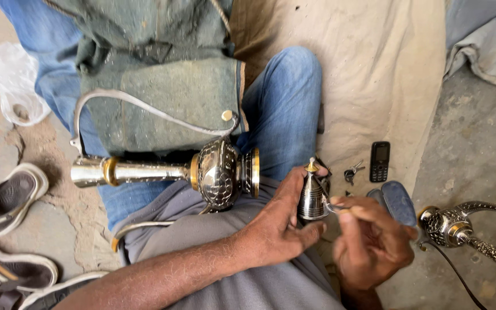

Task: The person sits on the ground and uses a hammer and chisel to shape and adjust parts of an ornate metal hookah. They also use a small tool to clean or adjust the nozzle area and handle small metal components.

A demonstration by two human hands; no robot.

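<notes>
Both hands meet low in the view, at about five o'clock. Clasped in the left hand (279, 227) is a small silver metal piece (312, 195), bell-shaped with a brass knob on top, held upright just above the lap; the thumb lies under it and the fingers curl round its far side. At three o'clock of it, the right hand (371, 244) has its fingers pinched together on a thin metal bit (335, 208) that touches the piece's lower edge; what that bit is I cannot quite tell.

At nine o'clock of the piece, across the lap, lies a large engraved silver-and-brass vessel (216, 171) on its side, with a long neck and a curved handle; nothing can be seen inside it. Beyond it, at twelve o'clock, a green cloth (167, 97) covers the blue jeans (285, 109).

At two o'clock, on the beige sheet (374, 69), rest keys (351, 171) and a black phone (380, 161). A second ornate vessel (454, 227) lies at three o'clock, and sandals (7, 198) at nine o'clock.
</notes>
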